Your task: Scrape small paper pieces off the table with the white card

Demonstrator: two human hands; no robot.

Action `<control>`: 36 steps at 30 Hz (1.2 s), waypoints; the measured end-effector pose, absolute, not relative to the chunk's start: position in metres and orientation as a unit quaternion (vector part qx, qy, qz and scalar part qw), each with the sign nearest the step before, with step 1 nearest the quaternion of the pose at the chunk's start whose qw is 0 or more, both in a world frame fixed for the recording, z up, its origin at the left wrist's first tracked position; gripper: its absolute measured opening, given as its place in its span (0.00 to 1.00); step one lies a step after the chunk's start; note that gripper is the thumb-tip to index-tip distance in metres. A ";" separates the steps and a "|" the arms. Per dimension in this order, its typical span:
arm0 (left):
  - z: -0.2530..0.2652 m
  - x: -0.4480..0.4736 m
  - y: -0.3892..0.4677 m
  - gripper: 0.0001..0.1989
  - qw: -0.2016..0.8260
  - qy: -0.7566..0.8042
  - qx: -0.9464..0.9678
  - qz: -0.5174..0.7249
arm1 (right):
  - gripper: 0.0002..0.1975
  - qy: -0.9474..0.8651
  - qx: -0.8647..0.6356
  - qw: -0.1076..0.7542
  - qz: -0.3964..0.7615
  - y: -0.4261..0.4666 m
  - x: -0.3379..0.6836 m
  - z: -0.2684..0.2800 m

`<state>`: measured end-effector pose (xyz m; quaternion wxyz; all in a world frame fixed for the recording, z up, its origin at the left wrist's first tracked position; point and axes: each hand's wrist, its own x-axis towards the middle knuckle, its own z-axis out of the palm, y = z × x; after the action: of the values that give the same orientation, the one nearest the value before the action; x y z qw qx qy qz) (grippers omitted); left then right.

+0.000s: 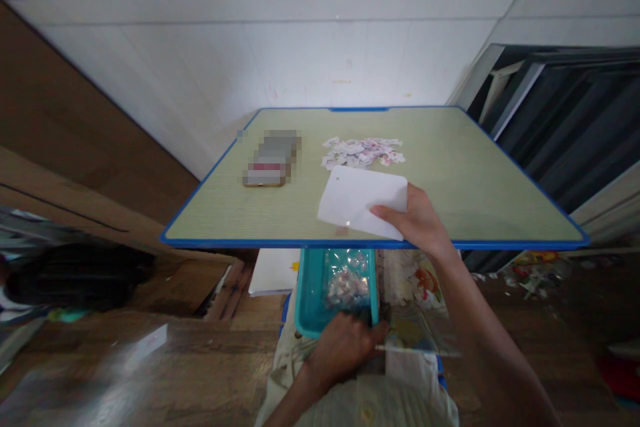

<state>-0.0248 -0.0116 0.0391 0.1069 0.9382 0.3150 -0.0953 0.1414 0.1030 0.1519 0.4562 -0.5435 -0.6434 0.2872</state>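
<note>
My right hand [421,220] grips a white card [367,203] with a small hole near one corner, thumb on top and fingers beneath. It is held over the front edge of the folding table [480,200]. Just behind the card lies a loose heap of small pale paper pieces [363,152]. Below the table edge, my left hand [347,341] is closed at the near side of a teal plastic tray [305,300]; its fingertips are hidden, so what it holds cannot be made out. Inside the tray sits a shiny clear plastic bag [350,283] with small pieces in it.
A phone [273,159], blurred out, rests on the table's left part. White sheets [273,271] stick out left of the tray. Dark panels [575,120] lean at the right, and a black bag [83,277] lies on the floor at the left.
</note>
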 end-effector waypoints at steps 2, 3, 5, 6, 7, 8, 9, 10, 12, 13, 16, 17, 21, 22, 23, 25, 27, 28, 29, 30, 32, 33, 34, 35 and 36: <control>0.039 -0.025 -0.012 0.17 0.106 0.317 0.938 -0.092 | 0.19 -0.655 -0.529 0.451 0.297 0.104 0.140 0.153; 0.040 -0.025 -0.012 0.17 0.105 0.319 0.938 -0.089 | 0.20 -0.660 -0.525 0.446 0.300 0.105 0.139 0.154; 0.040 -0.025 -0.011 0.17 0.106 0.318 0.938 -0.091 | 0.21 -0.668 -0.519 0.437 0.306 0.106 0.138 0.155; 0.041 -0.025 -0.011 0.17 0.106 0.317 0.938 -0.094 | 0.21 -0.671 -0.515 0.435 0.309 0.106 0.138 0.156; 0.041 -0.025 -0.011 0.17 0.105 0.314 0.938 -0.097 | 0.21 -0.673 -0.511 0.434 0.312 0.105 0.138 0.156; 0.042 -0.025 -0.011 0.18 0.104 0.313 0.939 -0.097 | 0.21 -0.676 -0.507 0.434 0.313 0.105 0.138 0.156; 0.042 -0.025 -0.011 0.18 0.100 0.313 0.940 -0.096 | 0.21 -0.679 -0.504 0.433 0.314 0.105 0.138 0.156; 0.042 -0.025 -0.011 0.18 0.098 0.313 0.940 -0.093 | 0.21 -0.681 -0.501 0.431 0.315 0.105 0.138 0.156; 0.042 -0.025 -0.011 0.17 0.095 0.313 0.941 -0.090 | 0.22 -0.686 -0.499 0.425 0.316 0.105 0.139 0.155; 0.042 -0.025 -0.011 0.17 0.094 0.313 0.941 -0.090 | 0.22 -0.687 -0.498 0.423 0.317 0.105 0.139 0.155; 0.043 -0.024 -0.011 0.18 0.094 0.312 0.941 -0.096 | 0.23 -0.688 -0.497 0.421 0.320 0.106 0.139 0.154; 0.044 -0.024 -0.011 0.18 0.093 0.312 0.940 -0.098 | 0.23 -0.689 -0.495 0.420 0.321 0.106 0.139 0.153; 0.043 -0.024 -0.011 0.18 0.091 0.311 0.941 -0.097 | 0.23 -0.690 -0.484 0.422 0.334 0.107 0.140 0.153; 0.043 -0.024 -0.011 0.18 0.092 0.311 0.941 -0.095 | 0.23 -0.689 -0.480 0.422 0.340 0.107 0.140 0.152; 0.042 -0.024 -0.011 0.17 0.094 0.310 0.941 -0.095 | 0.23 -0.688 -0.477 0.423 0.348 0.107 0.140 0.152; 0.042 -0.024 -0.011 0.15 0.097 0.310 0.941 -0.095 | 0.23 -0.684 -0.468 0.425 0.364 0.106 0.140 0.152; 0.041 -0.024 -0.010 0.15 0.096 0.309 0.941 -0.096 | 0.22 -0.680 -0.461 0.427 0.378 0.106 0.140 0.152; 0.041 -0.024 -0.010 0.15 0.095 0.307 0.942 -0.096 | 0.22 -0.678 -0.457 0.428 0.384 0.106 0.140 0.152; 0.040 -0.024 -0.010 0.16 0.095 0.306 0.942 -0.097 | 0.22 -0.677 -0.454 0.428 0.390 0.106 0.140 0.151; 0.040 -0.024 -0.010 0.17 0.094 0.306 0.942 -0.097 | 0.22 -0.675 -0.454 0.427 0.394 0.106 0.140 0.151; 0.039 -0.024 -0.010 0.17 0.092 0.309 0.942 -0.096 | 0.22 -0.671 -0.456 0.428 0.399 0.106 0.141 0.150; 0.039 -0.024 -0.010 0.17 0.091 0.311 0.941 -0.096 | 0.22 -0.668 -0.456 0.428 0.403 0.105 0.141 0.150; 0.038 -0.024 -0.010 0.16 0.089 0.312 0.941 -0.096 | 0.22 -0.666 -0.455 0.427 0.409 0.105 0.141 0.150; 0.038 -0.024 -0.010 0.16 0.087 0.313 0.941 -0.095 | 0.21 -0.664 -0.454 0.425 0.415 0.104 0.140 0.149; 0.037 -0.024 -0.011 0.16 0.087 0.313 0.941 -0.093 | 0.21 -0.664 -0.452 0.421 0.421 0.104 0.140 0.150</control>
<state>-0.0244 -0.0105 0.0374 0.0871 0.9411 0.3130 -0.0934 0.1405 0.1039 0.1495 0.4207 -0.4516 -0.6644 0.4215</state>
